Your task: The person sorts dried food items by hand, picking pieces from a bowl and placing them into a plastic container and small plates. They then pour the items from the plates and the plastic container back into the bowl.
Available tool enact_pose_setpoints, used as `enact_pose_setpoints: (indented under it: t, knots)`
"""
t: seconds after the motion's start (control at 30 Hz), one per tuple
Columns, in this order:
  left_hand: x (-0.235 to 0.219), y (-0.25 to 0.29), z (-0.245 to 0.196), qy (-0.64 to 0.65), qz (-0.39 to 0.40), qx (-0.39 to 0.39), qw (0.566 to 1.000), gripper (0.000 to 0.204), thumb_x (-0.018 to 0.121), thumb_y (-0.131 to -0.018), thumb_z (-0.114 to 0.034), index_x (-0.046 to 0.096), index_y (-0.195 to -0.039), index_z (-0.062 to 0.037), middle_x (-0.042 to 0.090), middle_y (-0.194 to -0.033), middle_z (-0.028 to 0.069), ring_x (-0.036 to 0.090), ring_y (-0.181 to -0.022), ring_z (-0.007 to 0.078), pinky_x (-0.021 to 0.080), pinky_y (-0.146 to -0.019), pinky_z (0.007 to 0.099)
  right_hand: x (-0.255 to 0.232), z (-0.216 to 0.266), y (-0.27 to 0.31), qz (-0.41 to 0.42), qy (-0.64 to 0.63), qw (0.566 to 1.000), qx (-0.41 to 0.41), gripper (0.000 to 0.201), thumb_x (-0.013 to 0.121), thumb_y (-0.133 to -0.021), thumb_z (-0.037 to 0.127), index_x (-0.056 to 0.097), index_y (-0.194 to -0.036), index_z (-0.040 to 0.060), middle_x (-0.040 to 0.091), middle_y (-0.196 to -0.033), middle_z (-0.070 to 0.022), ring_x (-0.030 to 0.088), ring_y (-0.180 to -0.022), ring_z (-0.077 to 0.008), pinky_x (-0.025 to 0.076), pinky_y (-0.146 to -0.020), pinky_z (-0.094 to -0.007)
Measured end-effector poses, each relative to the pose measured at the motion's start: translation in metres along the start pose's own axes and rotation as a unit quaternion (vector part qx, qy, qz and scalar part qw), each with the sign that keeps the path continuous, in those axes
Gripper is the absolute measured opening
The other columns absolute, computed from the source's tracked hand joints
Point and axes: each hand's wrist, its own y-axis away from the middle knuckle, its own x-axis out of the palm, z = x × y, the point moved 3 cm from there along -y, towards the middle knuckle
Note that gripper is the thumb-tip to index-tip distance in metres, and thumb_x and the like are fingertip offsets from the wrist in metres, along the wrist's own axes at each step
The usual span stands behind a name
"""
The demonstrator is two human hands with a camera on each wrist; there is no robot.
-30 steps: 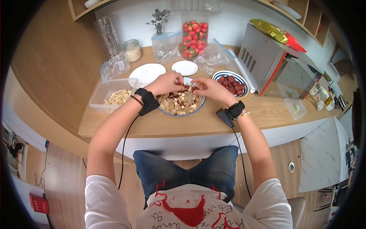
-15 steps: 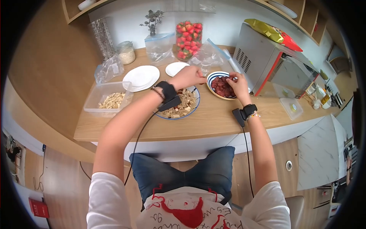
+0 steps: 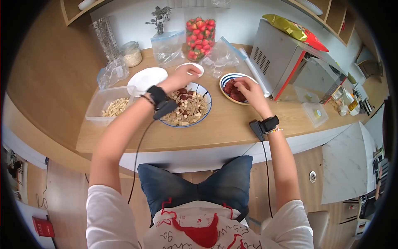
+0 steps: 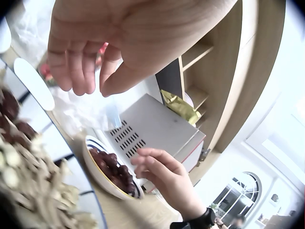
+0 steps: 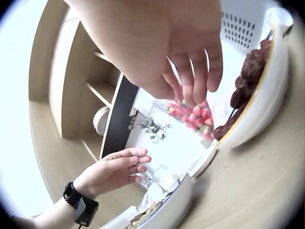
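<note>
My left hand [image 3: 182,78] hovers above the back of a large white bowl [image 3: 204,89] with blue lines, its fingers loosely bent and nothing in them. Pale dried slices [image 3: 188,113], white beads and dark red dates [image 3: 182,96] fill that bowl. To the right, my right hand [image 3: 252,93] is over a smaller striped bowl [image 3: 229,77] of dates [image 3: 233,88]. In the right wrist view, the fingers of the right hand [image 5: 176,47] hang relaxed beside the date bowl [image 5: 267,109], with no date showing between them.
A clear tub [image 3: 93,106] of pale pieces and a white plate [image 3: 147,79] stand at left. Behind are a small plate [image 3: 199,68], zip bags [image 3: 166,50] and a bag of strawberries [image 3: 200,39]. A plastic-wrap roll [image 3: 255,72] lies beside a microwave [image 3: 275,52].
Both hands were at the large bowl; the right hand has since moved right to the date bowl. The left hand reached toward the date bowl, then came back left over the large bowl.
</note>
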Motion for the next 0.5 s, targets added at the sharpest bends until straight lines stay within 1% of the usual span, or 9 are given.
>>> enact_pose_setpoints:
  t: [0.03,0.1,0.13,0.17,0.23,0.27,0.37,0.4,0.5]
  knots:
    - [-0.017,0.011,0.002,0.000,-0.009,-0.032,0.999,0.025,0.058,-0.083,-0.015,0.061,-0.103,-0.0003,0.062,-0.088,0.0045,0.056,-0.078,0.0097,0.047,-0.066,0.0250,0.010,0.007,0.000,0.021,-0.002,1.000,-0.005,0.023,0.057,-0.088,0.016,0.060,-0.103,-0.0007,0.067,-0.091,-0.0099,0.063,-0.083,-0.0160,0.048,-0.076,-0.0273]
    - [-0.044,0.033,0.005,0.027,-0.018,-0.058,0.998,0.024,0.057,-0.084,-0.016,0.060,-0.099,0.0013,0.060,-0.083,0.0028,0.056,-0.073,0.0076,0.046,-0.063,0.0227,0.030,0.025,-0.006,0.063,-0.006,0.998,-0.022,0.023,0.057,-0.088,0.016,0.060,-0.103,-0.0014,0.067,-0.092,-0.0101,0.062,-0.082,-0.0162,0.048,-0.075,-0.0272]
    - [-0.054,0.042,0.014,-0.010,-0.015,-0.074,0.997,0.021,0.057,-0.084,-0.017,0.061,-0.098,-0.0017,0.060,-0.081,0.0013,0.055,-0.072,0.0073,0.045,-0.063,0.0222,0.040,0.035,-0.007,0.087,0.003,0.996,-0.010,0.024,0.056,-0.088,0.017,0.059,-0.103,-0.0016,0.066,-0.091,-0.0101,0.061,-0.081,-0.0160,0.048,-0.075,-0.0279]
    - [-0.061,0.052,0.015,-0.048,-0.012,-0.089,0.995,0.018,0.058,-0.085,-0.018,0.061,-0.096,-0.0046,0.059,-0.079,-0.0001,0.055,-0.070,0.0070,0.045,-0.063,0.0217,0.050,0.042,-0.010,0.103,-0.008,0.994,-0.018,0.024,0.056,-0.089,0.018,0.060,-0.103,-0.0015,0.066,-0.091,-0.0101,0.061,-0.081,-0.0158,0.047,-0.074,-0.0281]
    - [-0.069,0.075,0.014,-0.201,0.016,-0.071,0.977,0.016,0.060,-0.083,-0.017,0.062,-0.092,-0.0040,0.062,-0.079,0.0024,0.057,-0.071,0.0103,0.046,-0.065,0.0241,0.070,0.052,-0.012,0.133,-0.032,0.990,-0.030,0.025,0.056,-0.089,0.019,0.060,-0.103,-0.0013,0.065,-0.090,-0.0102,0.060,-0.081,-0.0154,0.047,-0.074,-0.0285]
    - [-0.068,0.083,0.019,-0.239,0.011,-0.075,0.968,0.015,0.063,-0.078,-0.014,0.063,-0.089,-0.0032,0.064,-0.080,0.0055,0.059,-0.074,0.0153,0.047,-0.067,0.0272,0.079,0.057,-0.014,0.143,-0.045,0.987,-0.055,0.024,0.055,-0.089,0.019,0.061,-0.102,-0.0005,0.064,-0.090,-0.0117,0.060,-0.079,-0.0184,0.047,-0.073,-0.0297]
    - [-0.068,0.096,0.027,-0.300,0.034,-0.069,0.951,0.017,0.065,-0.074,-0.012,0.064,-0.089,-0.0026,0.065,-0.081,0.0084,0.061,-0.077,0.0190,0.047,-0.070,0.0294,0.106,0.050,-0.025,0.148,0.043,0.982,-0.110,0.021,0.053,-0.091,0.016,0.061,-0.104,0.0024,0.063,-0.095,-0.0105,0.059,-0.086,-0.0199,0.046,-0.077,-0.0302]
    - [-0.068,0.099,0.029,-0.305,0.041,-0.080,0.948,0.018,0.068,-0.071,-0.011,0.065,-0.087,-0.0023,0.066,-0.082,0.0100,0.062,-0.080,0.0194,0.047,-0.071,0.0299,0.115,0.050,-0.025,0.157,0.025,0.984,-0.082,0.019,0.051,-0.089,0.012,0.060,-0.104,0.0034,0.060,-0.100,-0.0140,0.058,-0.093,-0.0267,0.046,-0.082,-0.0330]
    - [-0.062,0.101,0.033,-0.315,0.104,-0.093,0.939,0.021,0.069,-0.070,-0.013,0.066,-0.087,-0.0018,0.066,-0.082,0.0110,0.062,-0.081,0.0203,0.048,-0.070,0.0311,0.142,0.050,-0.033,0.162,0.089,0.968,-0.167,0.021,0.049,-0.089,0.009,0.060,-0.105,0.0038,0.059,-0.105,-0.0148,0.057,-0.096,-0.0311,0.045,-0.085,-0.0362]
